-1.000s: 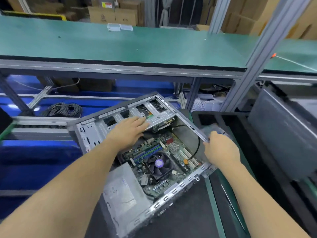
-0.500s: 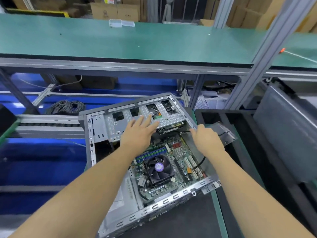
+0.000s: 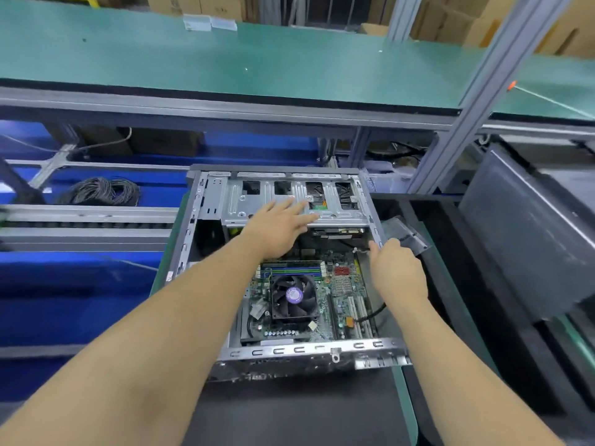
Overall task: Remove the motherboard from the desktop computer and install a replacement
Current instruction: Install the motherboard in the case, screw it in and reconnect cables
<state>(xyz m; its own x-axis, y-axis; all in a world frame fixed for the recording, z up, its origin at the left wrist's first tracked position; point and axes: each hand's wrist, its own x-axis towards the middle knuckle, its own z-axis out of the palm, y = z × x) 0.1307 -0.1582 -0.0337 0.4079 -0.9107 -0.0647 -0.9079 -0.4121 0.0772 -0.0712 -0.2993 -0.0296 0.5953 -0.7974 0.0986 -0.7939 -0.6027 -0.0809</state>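
An open desktop case (image 3: 199, 220) lies flat on the bench in front of me. Inside it sits the green motherboard (image 3: 346, 284) with a black CPU fan (image 3: 293, 296) and memory sticks (image 3: 291, 270). A silver drive cage (image 3: 335, 215) spans the far end of the case. My left hand (image 3: 280, 225) lies flat on the drive cage with straight fingers. My right hand (image 3: 397, 268) grips the right wall of the case, fingers curled over its rim. A black cable (image 3: 370, 315) runs along the board's right side.
A dark grey side panel (image 3: 528, 236) leans at the right over a black tray (image 3: 450, 252). A green shelf (image 3: 225, 62) on aluminium posts (image 3: 473, 91) runs across above. A coil of black cable (image 3: 103, 191) lies at left beyond a conveyor rail (image 3: 87, 217).
The case has turned clockwise from a slanted position until it lies square to me. My left hand stayed on the drive cage; my right hand slid along the right wall toward the far end.
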